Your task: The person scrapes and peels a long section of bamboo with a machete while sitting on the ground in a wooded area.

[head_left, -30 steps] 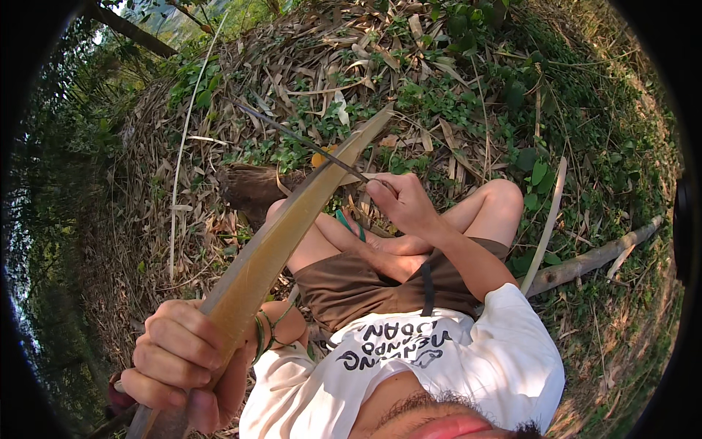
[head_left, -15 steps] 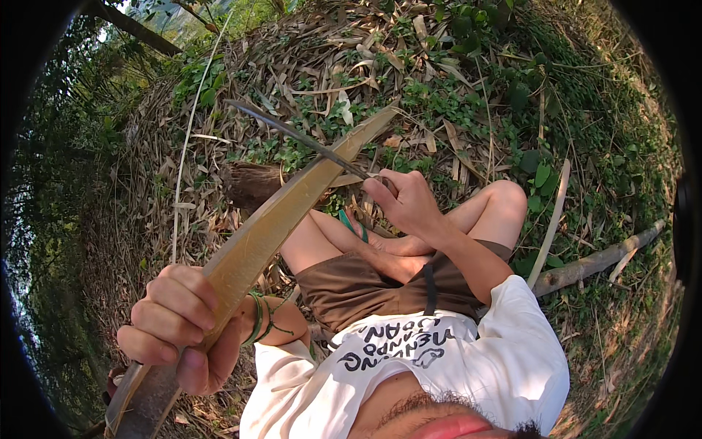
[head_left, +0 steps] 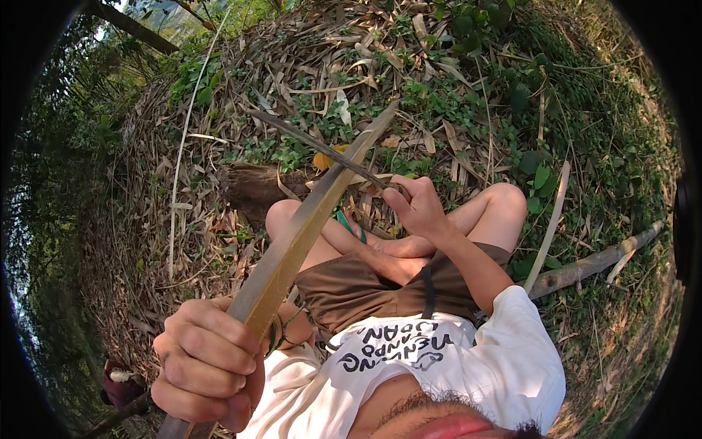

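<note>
My left hand (head_left: 208,358) is wrapped round the lower part of a long split bamboo strip (head_left: 289,238), which slants up and away to a tapered tip. The strip shows a dark grey-brown face and a yellowish edge. In my right hand (head_left: 420,208) is a knife, its handle mostly hidden by my fingers. The long, dark knife blade (head_left: 292,134) points up and left, crossing over the strip a little below its tip. A yellow piece, leaf or shaving (head_left: 322,161), shows beside the crossing.
My bent legs (head_left: 482,212) are folded in front of me. A cut log (head_left: 252,186) lies beyond my left knee. Dry leaves and green plants cover the ground. A pale strip (head_left: 550,219) and a branch (head_left: 585,267) lie at right; a dark red object (head_left: 121,384) is at lower left.
The bamboo strip has turned, showing its darker face instead of the broad yellow one. My left hand has shifted right. The knife has moved slightly right and down along its blade line.
</note>
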{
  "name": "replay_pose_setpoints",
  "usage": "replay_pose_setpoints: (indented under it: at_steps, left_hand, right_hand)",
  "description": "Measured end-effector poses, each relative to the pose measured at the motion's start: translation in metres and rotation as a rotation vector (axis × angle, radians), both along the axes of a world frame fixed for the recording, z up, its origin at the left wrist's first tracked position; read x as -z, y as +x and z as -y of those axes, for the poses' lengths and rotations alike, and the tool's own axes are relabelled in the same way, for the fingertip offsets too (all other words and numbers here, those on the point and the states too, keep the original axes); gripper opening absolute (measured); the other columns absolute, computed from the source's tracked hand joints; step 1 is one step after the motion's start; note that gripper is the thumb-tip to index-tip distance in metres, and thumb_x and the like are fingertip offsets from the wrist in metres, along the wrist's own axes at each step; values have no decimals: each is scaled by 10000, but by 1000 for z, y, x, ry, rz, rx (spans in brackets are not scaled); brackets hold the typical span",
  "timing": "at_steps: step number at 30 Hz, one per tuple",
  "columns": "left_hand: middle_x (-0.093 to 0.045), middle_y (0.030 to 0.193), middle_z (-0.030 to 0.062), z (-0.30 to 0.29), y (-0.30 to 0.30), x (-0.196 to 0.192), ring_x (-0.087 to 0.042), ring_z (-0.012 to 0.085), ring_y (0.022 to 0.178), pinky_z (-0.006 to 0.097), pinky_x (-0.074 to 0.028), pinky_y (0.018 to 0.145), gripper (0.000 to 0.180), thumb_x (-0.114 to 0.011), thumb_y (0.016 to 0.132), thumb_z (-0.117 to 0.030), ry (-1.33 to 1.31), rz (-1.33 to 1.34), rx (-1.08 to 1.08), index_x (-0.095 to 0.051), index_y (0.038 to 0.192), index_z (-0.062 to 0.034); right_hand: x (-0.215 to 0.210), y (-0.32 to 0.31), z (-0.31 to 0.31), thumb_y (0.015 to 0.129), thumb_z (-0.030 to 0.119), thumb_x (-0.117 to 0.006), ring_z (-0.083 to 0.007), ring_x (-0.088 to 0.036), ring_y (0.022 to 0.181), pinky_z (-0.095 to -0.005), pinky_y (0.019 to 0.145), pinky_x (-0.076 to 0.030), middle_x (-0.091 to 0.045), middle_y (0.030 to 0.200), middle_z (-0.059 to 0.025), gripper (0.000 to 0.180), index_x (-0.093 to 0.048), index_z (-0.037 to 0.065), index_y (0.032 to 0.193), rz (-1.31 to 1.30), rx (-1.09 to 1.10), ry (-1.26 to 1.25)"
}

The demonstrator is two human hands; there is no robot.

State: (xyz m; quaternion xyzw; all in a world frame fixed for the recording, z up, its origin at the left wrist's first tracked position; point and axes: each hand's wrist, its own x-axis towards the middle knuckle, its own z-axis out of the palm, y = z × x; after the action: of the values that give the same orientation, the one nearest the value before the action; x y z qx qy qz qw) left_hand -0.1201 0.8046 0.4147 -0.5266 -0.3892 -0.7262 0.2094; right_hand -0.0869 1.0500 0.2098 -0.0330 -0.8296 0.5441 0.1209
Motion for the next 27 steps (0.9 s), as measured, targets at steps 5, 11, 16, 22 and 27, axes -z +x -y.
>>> replay_pose_setpoints:
  at_steps: [5,11,16,22,27]
  left_hand:
    - [-501,671,-21,-1,-4,-2,-536,121,573,262,-489,550,205,-674,785,-80,-44,69,-41,-495,860,-147]
    - [-501,701,-19,8,-7,4,-530,125,620,260,-469,587,206,-648,772,-60,-30,78,-1,-492,876,-144]
    - [-506,681,-11,7,-4,-7,-528,126,578,259,-474,556,206,-661,766,-56,-28,71,-28,-498,857,-145]
    - [-505,664,-27,13,3,6,-521,114,577,247,-458,576,184,-640,708,-53,26,83,4,-521,817,-140]
    - [-496,653,-34,4,-5,5,-504,115,574,244,-441,578,193,-642,675,-64,73,62,41,-532,814,-139]
  right_hand:
    - [77,-31,-45,963,566,-543,-234,-443,476,-380,503,-380,-466,502,-148,672,-619,-53,713,188,265,-47]
    - [10,-6,-6,950,498,-606,-251,-505,467,-383,484,-373,-506,525,-164,598,-613,-61,739,72,49,12]
    - [118,-41,-69,973,615,-472,-179,-419,518,-400,532,-356,-408,525,-101,744,-496,-63,670,328,402,83]
    - [71,-21,-51,956,572,-535,-252,-469,504,-413,525,-373,-463,518,-153,682,-569,-45,666,245,168,86]
    - [122,-42,-58,970,604,-491,-180,-398,524,-392,512,-348,-417,530,-93,699,-496,-20,656,229,244,-57]
